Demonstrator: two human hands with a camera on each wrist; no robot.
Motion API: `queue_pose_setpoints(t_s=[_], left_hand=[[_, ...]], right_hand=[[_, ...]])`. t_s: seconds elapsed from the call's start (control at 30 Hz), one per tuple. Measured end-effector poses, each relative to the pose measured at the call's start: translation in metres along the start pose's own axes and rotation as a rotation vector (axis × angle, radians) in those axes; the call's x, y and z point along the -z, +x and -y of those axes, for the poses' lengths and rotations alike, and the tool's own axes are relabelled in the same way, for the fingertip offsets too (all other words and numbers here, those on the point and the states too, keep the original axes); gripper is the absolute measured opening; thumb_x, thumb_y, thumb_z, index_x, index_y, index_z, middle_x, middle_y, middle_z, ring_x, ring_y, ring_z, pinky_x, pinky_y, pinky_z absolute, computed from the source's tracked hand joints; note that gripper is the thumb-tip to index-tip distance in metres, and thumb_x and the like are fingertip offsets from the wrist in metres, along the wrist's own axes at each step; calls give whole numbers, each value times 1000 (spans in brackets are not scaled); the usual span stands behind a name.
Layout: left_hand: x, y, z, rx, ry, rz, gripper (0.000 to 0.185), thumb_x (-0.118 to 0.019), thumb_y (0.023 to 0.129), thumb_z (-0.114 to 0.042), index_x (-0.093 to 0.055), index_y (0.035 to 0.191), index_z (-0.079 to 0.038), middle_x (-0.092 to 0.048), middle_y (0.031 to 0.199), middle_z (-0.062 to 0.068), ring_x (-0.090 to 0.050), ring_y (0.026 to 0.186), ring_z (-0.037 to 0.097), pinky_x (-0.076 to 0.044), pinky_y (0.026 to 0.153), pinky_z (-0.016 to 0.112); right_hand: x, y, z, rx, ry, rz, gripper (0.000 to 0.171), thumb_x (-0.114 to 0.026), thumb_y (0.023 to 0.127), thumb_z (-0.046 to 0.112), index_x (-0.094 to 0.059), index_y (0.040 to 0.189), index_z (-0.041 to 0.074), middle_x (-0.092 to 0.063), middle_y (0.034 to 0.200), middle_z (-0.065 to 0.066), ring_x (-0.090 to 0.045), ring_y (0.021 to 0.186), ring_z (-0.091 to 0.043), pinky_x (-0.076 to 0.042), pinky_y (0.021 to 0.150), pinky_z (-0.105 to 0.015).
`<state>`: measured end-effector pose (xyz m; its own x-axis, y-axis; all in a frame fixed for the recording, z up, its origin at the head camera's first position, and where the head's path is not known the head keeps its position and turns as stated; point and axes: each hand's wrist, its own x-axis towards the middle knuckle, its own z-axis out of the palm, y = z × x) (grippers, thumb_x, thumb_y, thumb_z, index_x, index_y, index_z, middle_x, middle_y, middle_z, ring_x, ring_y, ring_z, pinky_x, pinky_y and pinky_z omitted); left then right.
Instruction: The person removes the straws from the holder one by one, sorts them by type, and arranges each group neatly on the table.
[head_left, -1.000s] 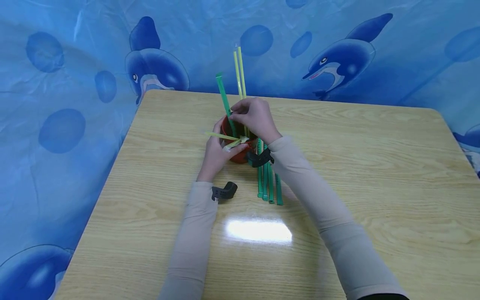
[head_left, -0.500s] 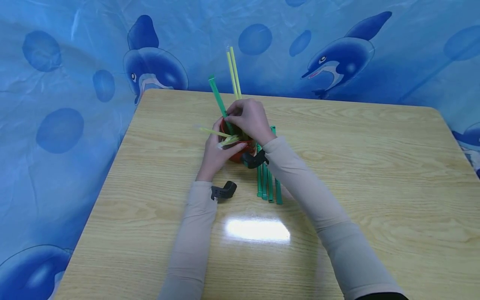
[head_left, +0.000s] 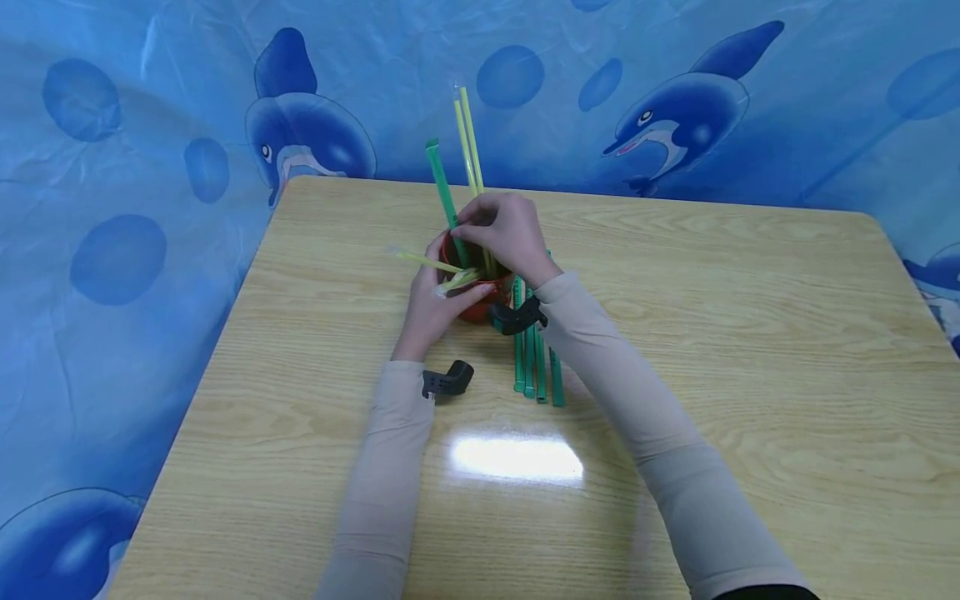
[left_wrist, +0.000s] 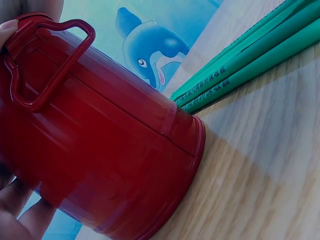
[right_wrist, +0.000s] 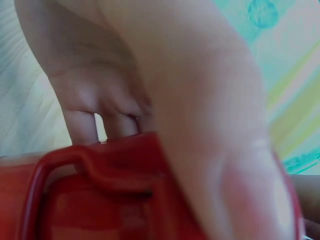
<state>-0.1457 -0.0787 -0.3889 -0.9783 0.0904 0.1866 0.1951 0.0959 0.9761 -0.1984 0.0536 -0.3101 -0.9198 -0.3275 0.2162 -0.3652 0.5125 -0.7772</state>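
Left hand (head_left: 431,312) curled round the red cup (head_left: 480,304) from its 9 o'clock side, thumb along the rim, with a couple of pale yellow wrappers (head_left: 438,271) pinned between fingers and cup and sticking out toward 10 o'clock. Same cup filling the left wrist view (left_wrist: 100,145), handle at the upper left, fingertips (left_wrist: 20,210) wrapped under the wall. Right hand (head_left: 506,237) arched over the cup's mouth from 3 o'clock, fingertips pinching the green straw (head_left: 444,187) that stands in the cup and leans toward 11 o'clock. In the right wrist view only palm and fingers (right_wrist: 115,115) above the red rim (right_wrist: 100,165); grip itself not visible there. Two yellow straws (head_left: 467,137) upright in the cup just behind the green one, at 12 o'clock. Cup near the middle of the tabletop (head_left: 750,333), slightly toward its far edge. Bundle of green straws (head_left: 536,367) flat on the wood at 5 o'clock of the cup, partly under the right wrist; ends close by the cup's base in the left wrist view (left_wrist: 240,65). Black wrist cameras (head_left: 447,381) on both forearms. Blue dolphin-print sheet (head_left: 675,108) behind the tabletop, from 9 round to 3 o'clock.
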Motion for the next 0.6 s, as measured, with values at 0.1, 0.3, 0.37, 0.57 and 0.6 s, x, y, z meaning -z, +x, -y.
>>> queue_pose_setpoints(t_s=[0.1,0.3,0.37,0.57,0.6], left_hand=[[0,0,0,-6,-14,3,82,-75,80,-17,-28,146,-14,-45,138,5,-44,125,16,-38,103,32],[0,0,0,-5,-32,3,81,-75,80,-15,-28,146,-14,-46,137,6,-44,125,16,-38,103,31],[0,1,-1,-4,-31,0,81,-75,80,-15,-29,146,-14,-46,137,6,-44,125,16,-38,104,31],[0,0,0,-9,-24,0,81,-76,79,-15,-29,146,-13,-44,138,5,-42,125,15,-38,103,31],[0,0,0,-9,-25,1,81,-75,79,-15,-29,146,-13,-44,138,5,-42,125,15,-38,103,31]], right_hand=[[2,0,1,11,6,-15,14,-71,84,10,-72,95,0,-70,88,-12,-65,76,-19,-53,69,-29],[9,-1,1,44,32,-66,15,-72,83,11,-72,94,1,-70,88,-12,-66,76,-19,-54,68,-28],[11,-2,1,48,63,-86,15,-72,83,12,-72,94,1,-70,88,-11,-66,76,-18,-53,68,-28],[18,-3,0,39,138,-145,16,-72,83,13,-72,94,1,-70,88,-10,-65,77,-17,-52,69,-26],[19,-4,1,39,151,-156,16,-72,83,13,-72,94,1,-70,88,-10,-65,77,-17,-52,69,-26]])
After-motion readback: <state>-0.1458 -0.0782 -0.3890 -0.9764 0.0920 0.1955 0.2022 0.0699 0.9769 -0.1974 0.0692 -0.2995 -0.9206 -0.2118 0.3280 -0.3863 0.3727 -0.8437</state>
